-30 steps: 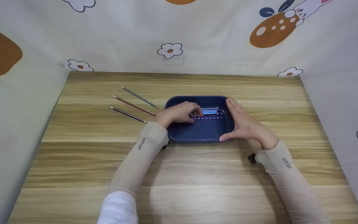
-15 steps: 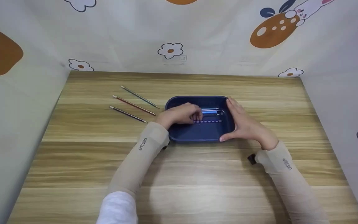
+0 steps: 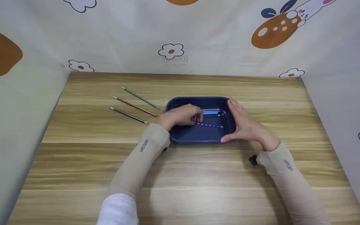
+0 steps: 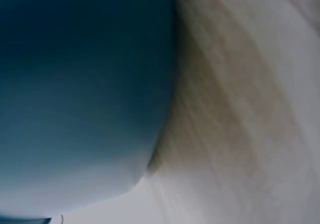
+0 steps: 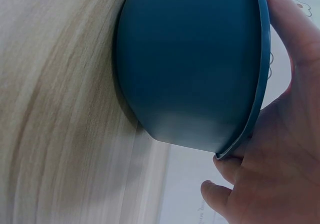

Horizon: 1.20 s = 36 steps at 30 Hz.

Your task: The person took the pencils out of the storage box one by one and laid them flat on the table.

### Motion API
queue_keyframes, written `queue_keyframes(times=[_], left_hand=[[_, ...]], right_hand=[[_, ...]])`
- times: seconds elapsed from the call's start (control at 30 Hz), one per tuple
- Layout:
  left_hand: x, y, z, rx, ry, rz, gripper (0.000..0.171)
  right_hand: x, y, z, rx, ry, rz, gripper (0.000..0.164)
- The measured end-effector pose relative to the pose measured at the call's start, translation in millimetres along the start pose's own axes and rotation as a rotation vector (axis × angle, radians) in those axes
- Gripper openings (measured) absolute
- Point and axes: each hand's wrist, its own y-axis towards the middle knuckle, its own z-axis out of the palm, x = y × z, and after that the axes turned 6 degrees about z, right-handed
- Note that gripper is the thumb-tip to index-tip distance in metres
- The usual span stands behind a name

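A dark blue plastic tray with rounded corners stands on the table. Inside it, my left hand reaches down with curled fingers and pinches one end of a purple-and-white patterned pencil; the fingertips are partly hidden. Just beyond lie several pencils with bluish barrels, their left ends hidden behind the hand. My right hand grips the tray's right end, thumb at the near corner and fingers at the far one. In the right wrist view, this hand holds the tray's rim.
To the left of the tray lie three separate pencils on the wooden table: a greenish one, a red one and a dark one. Printed cloth walls enclose the table. The tray's outer wall fills much of the left wrist view.
The purple-and-white pencil has shifted toward the near side of the tray, away from the other pencils, and now slants slightly. My left hand has moved slightly nearer; the right hand stays.
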Motion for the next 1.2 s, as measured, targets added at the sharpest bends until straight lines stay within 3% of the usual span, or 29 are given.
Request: queue_keyframes(times=[0.6, 1.2], left_hand=[[2.7, -1.3, -1.9, -0.012, -0.071, 0.044, 0.022], [-8.7, -18.6, -27.3, -0.112, -0.207, 0.102, 0.019]], right_hand=[[1, 0, 2, 0.003, 0.002, 0.008, 0.14], [1, 1, 1, 0.007, 0.003, 0.009, 0.141]])
